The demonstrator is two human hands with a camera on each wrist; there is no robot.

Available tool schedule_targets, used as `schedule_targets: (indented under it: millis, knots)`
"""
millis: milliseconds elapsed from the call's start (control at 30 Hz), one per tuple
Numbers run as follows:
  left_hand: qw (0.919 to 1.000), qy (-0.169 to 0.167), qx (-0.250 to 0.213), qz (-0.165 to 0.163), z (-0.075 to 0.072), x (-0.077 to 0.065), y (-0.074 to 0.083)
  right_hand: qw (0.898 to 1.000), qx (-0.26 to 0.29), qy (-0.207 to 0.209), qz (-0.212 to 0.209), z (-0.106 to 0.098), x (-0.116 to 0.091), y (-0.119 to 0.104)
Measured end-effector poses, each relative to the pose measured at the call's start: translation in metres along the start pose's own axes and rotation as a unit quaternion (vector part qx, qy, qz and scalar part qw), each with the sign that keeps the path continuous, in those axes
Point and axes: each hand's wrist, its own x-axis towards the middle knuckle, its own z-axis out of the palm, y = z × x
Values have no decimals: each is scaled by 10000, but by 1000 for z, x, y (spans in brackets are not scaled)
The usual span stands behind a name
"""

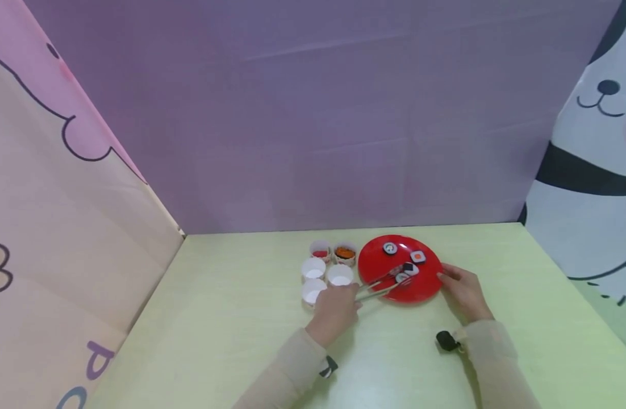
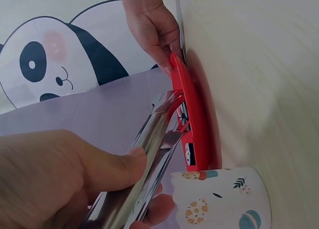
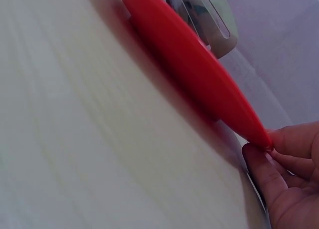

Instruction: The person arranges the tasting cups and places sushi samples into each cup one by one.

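A red plate (image 1: 375,257) carries several toy-like sushi roll pieces. My left hand (image 1: 337,311) grips metal tongs (image 2: 149,154), whose tips reach over the plate. A roll piece (image 1: 402,278) lies at those tips, close beside another roll piece (image 1: 410,268); whether the tongs squeeze it, I cannot tell. Farther back on the plate sit a round roll piece (image 1: 390,248) and one with an orange centre (image 1: 417,257). On the plate's right side, my right hand (image 1: 463,289) pinches the rim between thumb and fingers, as the right wrist view shows.
Left of the plate stand several small paper cups. A back cup (image 1: 320,250) has red bits inside, and its neighbour (image 1: 345,254) has orange ones. Nearer cups (image 1: 313,268) show white insides. A purple wall (image 1: 313,142) rises behind the pale table (image 1: 231,318).
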Motion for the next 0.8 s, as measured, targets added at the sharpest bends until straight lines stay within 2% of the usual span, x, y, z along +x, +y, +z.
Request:
schedule_targets:
  millis: [267, 567, 800]
  knots:
    - [9986, 487, 158, 126, 6, -1, -3, 10000, -19, 31, -14, 2, -3, -4]
    - [9993, 286, 214, 133, 4, -1, -3, 9999, -93, 41, -33, 0, -5, 0]
    - [9978, 511, 409, 104, -4, -4, -7, 9999, -100, -4, -117, -1, -3, -2]
